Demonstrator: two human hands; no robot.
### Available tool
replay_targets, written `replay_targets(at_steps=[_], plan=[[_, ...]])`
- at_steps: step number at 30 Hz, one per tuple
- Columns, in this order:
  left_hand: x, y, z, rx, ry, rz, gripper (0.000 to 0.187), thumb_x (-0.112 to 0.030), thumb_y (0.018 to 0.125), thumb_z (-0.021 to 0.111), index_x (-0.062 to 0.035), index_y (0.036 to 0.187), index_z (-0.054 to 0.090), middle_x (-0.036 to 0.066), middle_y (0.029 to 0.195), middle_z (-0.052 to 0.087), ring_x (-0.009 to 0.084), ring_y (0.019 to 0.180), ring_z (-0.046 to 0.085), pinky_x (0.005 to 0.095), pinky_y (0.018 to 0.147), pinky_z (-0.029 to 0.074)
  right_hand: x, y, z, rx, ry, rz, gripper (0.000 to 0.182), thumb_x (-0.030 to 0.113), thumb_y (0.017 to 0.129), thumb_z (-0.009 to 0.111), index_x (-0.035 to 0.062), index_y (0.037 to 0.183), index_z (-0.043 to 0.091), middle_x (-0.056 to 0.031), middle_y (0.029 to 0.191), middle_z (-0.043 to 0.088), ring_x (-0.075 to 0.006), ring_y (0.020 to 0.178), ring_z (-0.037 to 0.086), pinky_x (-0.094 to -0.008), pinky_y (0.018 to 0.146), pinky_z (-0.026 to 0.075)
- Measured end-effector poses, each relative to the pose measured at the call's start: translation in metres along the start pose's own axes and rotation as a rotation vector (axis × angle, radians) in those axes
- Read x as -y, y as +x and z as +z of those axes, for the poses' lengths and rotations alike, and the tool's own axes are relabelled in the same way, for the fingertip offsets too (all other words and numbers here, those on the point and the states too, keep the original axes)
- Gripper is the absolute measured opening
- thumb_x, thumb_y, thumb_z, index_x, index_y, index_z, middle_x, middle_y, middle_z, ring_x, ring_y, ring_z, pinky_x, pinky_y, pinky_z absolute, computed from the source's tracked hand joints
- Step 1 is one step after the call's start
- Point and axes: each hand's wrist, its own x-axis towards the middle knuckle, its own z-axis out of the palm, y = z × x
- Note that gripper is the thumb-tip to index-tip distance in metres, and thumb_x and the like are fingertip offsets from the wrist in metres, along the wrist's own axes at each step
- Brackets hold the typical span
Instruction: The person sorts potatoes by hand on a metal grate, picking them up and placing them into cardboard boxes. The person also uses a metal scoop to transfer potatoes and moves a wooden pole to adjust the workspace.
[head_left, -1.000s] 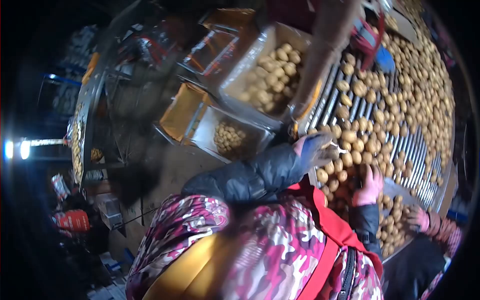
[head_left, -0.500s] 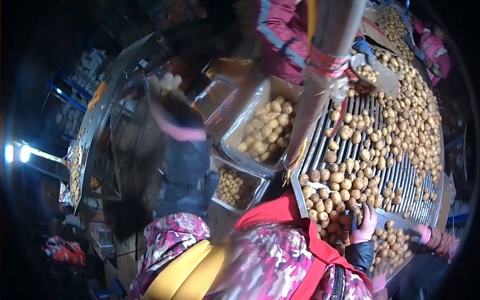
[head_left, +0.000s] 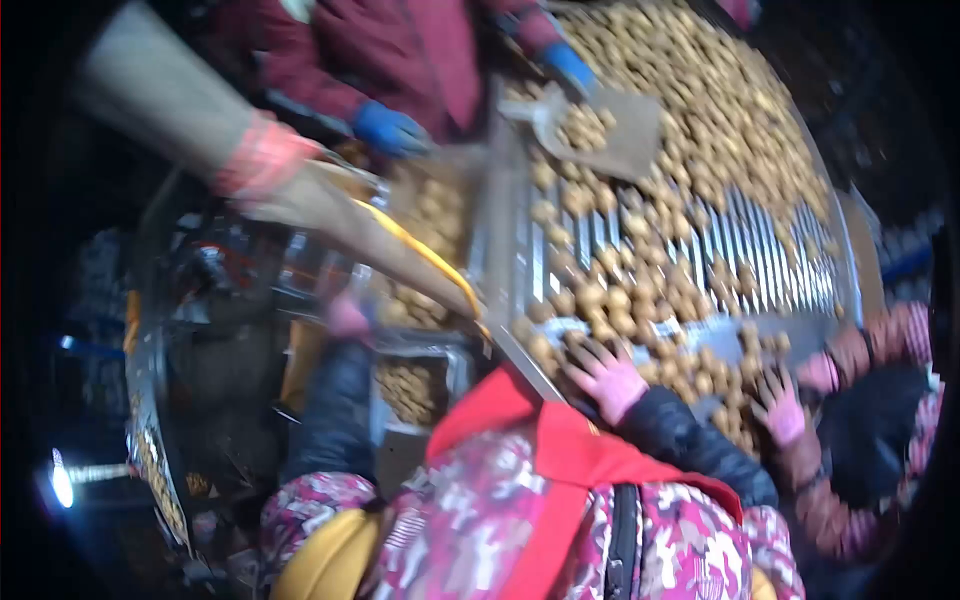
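Observation:
My right hand (head_left: 612, 382), in a pink glove with dark fingertips, lies with fingers spread over potatoes (head_left: 617, 312) at the near left corner of the slatted sorting table (head_left: 520, 285). My left hand (head_left: 347, 312), also pink-gloved, is smeared by motion beside a box of potatoes (head_left: 425, 215); its fingers and anything in them cannot be made out. A smaller box of potatoes (head_left: 408, 390) stands just below it.
Across the table, a co-worker in blue gloves has a scoop (head_left: 625, 130) with potatoes. Another co-worker's pink-gloved hands (head_left: 783, 412) are at the right, by the potatoes. A thick fabric chute (head_left: 350, 225) tied with red crosses the upper left.
The view has turned and shifted. My left hand has come back from farther out, and my right hand has moved left toward the table's corner, fingers now spread. The scoop and co-worker show more fully.

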Motion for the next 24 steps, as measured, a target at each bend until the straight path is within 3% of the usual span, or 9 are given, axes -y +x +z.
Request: replay_targets(at_steps=[4,5,6,9,12,15,19,21,24], plan=[[-0.097,-0.048,-0.062,0.362,-0.265,-0.255,0.035,-0.029,0.098,0.062,-0.0052,0.122,0.071,0.022,0.12,0.071,0.0375,0.113,0.067,0.0445,0.099,0.052,-0.032,0.013,-0.004,-0.023,-0.064,-0.045,0.076,0.052,0.081,0.075,0.0134,0.144,0.056,-0.0172,0.152,0.051,-0.0385,0.137,0.048,-0.0592,0.116,0.033],[-0.112,-0.057,-0.083,0.411,-0.305,-0.328,0.036,-0.031,0.098,0.063,-0.0058,0.121,0.071,0.023,0.12,0.071,0.039,0.113,0.067,0.0456,0.099,0.052,-0.028,0.017,-0.024,-0.037,0.022,0.01,0.065,0.041,0.085,0.07,0.0159,0.144,0.058,-0.0116,0.147,0.055,-0.0342,0.135,0.05,-0.0604,0.115,0.032],[-0.125,-0.067,-0.1,0.441,-0.324,-0.383,0.037,-0.033,0.097,0.063,-0.0064,0.121,0.071,0.023,0.12,0.07,0.0406,0.114,0.066,0.0467,0.099,0.052,-0.042,0.013,-0.014,-0.071,-0.092,0.053,0.067,0.041,0.082,0.073,0.0187,0.144,0.059,-0.0114,0.144,0.056,-0.0346,0.134,0.05,-0.0596,0.114,0.033],[-0.106,-0.096,-0.084,0.251,-0.371,-0.267,0.039,-0.036,0.099,0.064,-0.006,0.123,0.07,0.021,0.123,0.07,0.0404,0.115,0.066,0.046,0.1,0.052,-0.066,0.005,-0.022,-0.065,-0.07,0.058,0.075,0.046,0.072,0.08,0.0249,0.142,0.061,-0.0138,0.145,0.054,-0.0363,0.136,0.047,-0.0609,0.115,0.03],[-0.095,-0.112,-0.091,0.263,-0.433,-0.324,0.038,-0.032,0.098,0.067,-0.0068,0.126,0.069,0.019,0.125,0.069,0.0377,0.116,0.065,0.0438,0.101,0.051,-0.096,-0.008,-0.009,-0.101,-0.145,0.1,0.071,0.056,0.075,0.08,0.0214,0.136,0.066,-0.0192,0.15,0.05,-0.0396,0.139,0.045,-0.0601,0.119,0.028],[-0.109,-0.127,-0.126,0.259,-0.48,-0.336,0.035,-0.028,0.099,0.066,-0.0057,0.126,0.068,0.02,0.121,0.069,0.0379,0.115,0.065,0.042,0.101,0.051,-0.119,-0.025,0.008,-0.143,-0.26,0.194,0.081,0.049,0.074,0.079,0.026,0.148,0.056,-0.0169,0.143,0.054,-0.0386,0.136,0.048,-0.0631,0.119,0.026],[-0.077,-0.167,-0.089,0.424,-0.658,-0.377,0.033,-0.015,0.1,0.065,-0.0013,0.13,0.066,0.017,0.126,0.07,0.0297,0.116,0.067,0.0388,0.102,0.051,-0.116,-0.029,-0.008,-0.093,-0.215,0.42,0.075,0.045,0.08,0.078,0.0111,0.144,0.057,-0.0185,0.138,0.059,-0.0397,0.133,0.051,-0.062,0.118,0.03],[-0.113,-0.158,-0.128,0.481,-0.768,-0.529,0.033,-0.011,0.096,0.071,-0.0037,0.128,0.069,0.014,0.119,0.073,0.02,0.108,0.068,0.0331,0.098,0.053,-0.131,-0.028,-0.003,-0.153,-0.231,0.526,0.072,0.051,0.083,0.076,0.0086,0.138,0.059,-0.0181,0.136,0.061,-0.0396,0.127,0.055,-0.0607,0.114,0.035],[-0.073,-0.186,-0.078,0.479,-0.638,-0.4,0.029,-0.013,0.097,0.071,-0.0002,0.123,0.07,0.014,0.116,0.074,0.0185,0.102,0.07,0.0309,0.094,0.055,-0.118,0.0,-0.053,-0.204,-0.155,0.672,0.072,0.051,0.084,0.075,0.0068,0.138,0.06,-0.0187,0.131,0.064,-0.0407,0.117,0.061,-0.057,0.106,0.043]])
